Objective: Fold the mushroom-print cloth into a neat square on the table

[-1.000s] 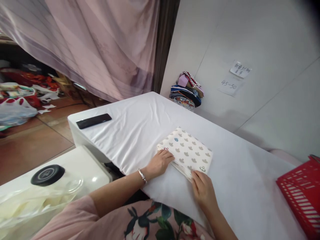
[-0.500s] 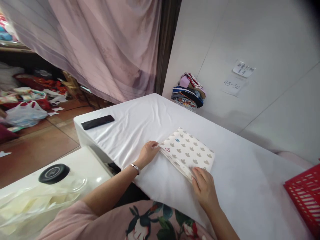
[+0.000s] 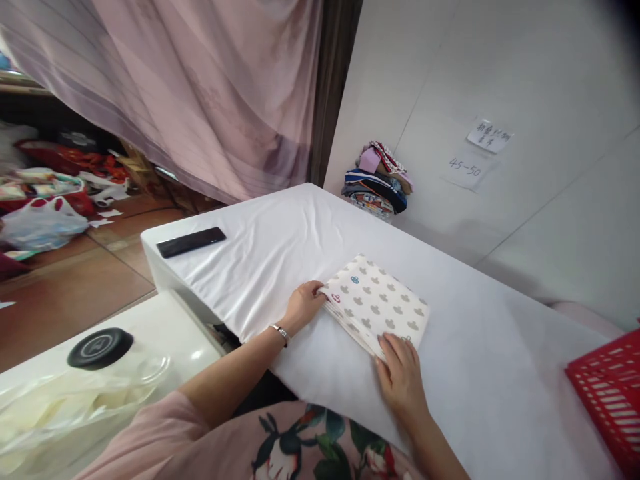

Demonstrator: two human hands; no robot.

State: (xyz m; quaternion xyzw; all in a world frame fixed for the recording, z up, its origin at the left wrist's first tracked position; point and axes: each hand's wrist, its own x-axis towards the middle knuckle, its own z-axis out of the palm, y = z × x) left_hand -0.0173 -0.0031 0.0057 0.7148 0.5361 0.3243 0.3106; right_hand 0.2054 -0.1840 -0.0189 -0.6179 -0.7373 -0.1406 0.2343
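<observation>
A folded white cloth (image 3: pixel 377 300) printed with grey mouse-head shapes, plus a few red and blue ones, lies on the white-covered table (image 3: pixel 475 373). At its left corner, the fingertips of my left hand (image 3: pixel 304 303) pinch the layered edge; a metal bracelet circles that wrist. My right hand (image 3: pixel 403 373) grips the near right corner, fingers on top and thumb at the front edge. Several layers show along the near side between my hands. What my fingers cover underneath is hidden.
A black phone (image 3: pixel 191 242) rests at the table's left end. Folded clothes (image 3: pixel 376 183) are stacked by the wall, and a red plastic basket (image 3: pixel 607 393) stands at right. A black round lid (image 3: pixel 100 348) and a clear plastic bag (image 3: pixel 75 420) sit on a lower white surface at left.
My left hand has shifted slightly right, closer onto the cloth's corner. My right hand has slid a little left along the near edge. The cloth has barely moved.
</observation>
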